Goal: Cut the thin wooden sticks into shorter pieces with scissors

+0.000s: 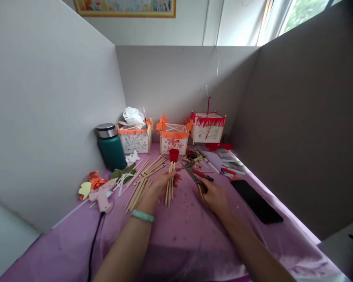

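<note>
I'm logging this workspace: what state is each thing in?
Held sticks: bundled in left hand
Scissors: in right hand, blade opening unclear
Green bottle: upright, lid on
Glue gun: lying down, cord attached
Phone: flat, screen dark
Red cup: upright
Loose sticks: lying on cloth
Paper-sided boxes: upright
White plastic: crumpled

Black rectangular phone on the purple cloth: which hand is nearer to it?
Right. The right hand, with metal scissors in its grip, is just left of the phone; the left hand, holding thin wooden sticks, is farther left.
</note>
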The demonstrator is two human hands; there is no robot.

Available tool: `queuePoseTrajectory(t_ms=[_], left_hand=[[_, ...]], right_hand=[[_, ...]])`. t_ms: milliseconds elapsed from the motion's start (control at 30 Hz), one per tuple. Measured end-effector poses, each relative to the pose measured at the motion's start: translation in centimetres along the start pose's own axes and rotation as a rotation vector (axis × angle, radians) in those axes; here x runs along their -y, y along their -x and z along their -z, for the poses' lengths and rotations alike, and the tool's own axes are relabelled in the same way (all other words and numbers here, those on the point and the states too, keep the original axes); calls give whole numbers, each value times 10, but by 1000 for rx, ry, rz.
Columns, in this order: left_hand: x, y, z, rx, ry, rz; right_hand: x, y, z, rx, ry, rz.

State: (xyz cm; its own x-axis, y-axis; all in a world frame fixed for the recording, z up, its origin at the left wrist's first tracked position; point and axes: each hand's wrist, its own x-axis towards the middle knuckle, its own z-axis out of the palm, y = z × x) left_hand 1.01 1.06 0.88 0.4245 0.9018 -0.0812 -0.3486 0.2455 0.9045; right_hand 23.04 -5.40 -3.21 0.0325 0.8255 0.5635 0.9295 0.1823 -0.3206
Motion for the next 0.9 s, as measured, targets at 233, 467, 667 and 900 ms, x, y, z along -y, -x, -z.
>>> queuePoseTrajectory(t_ms=[233,467,667,900], left_hand=[[0,-2,-7,-145,-41,14],[1,-3,-8,-94,-50,14],[2,0,-13,-121,-130,-81],[3,-1,-13,-179,-96,-122]], right_hand=[[6,-2,6,71,40,-13],[9,-1,7,118,67,-12],[19,-4,16,190,148,-11],[14,-4,12,149,138,-46]])
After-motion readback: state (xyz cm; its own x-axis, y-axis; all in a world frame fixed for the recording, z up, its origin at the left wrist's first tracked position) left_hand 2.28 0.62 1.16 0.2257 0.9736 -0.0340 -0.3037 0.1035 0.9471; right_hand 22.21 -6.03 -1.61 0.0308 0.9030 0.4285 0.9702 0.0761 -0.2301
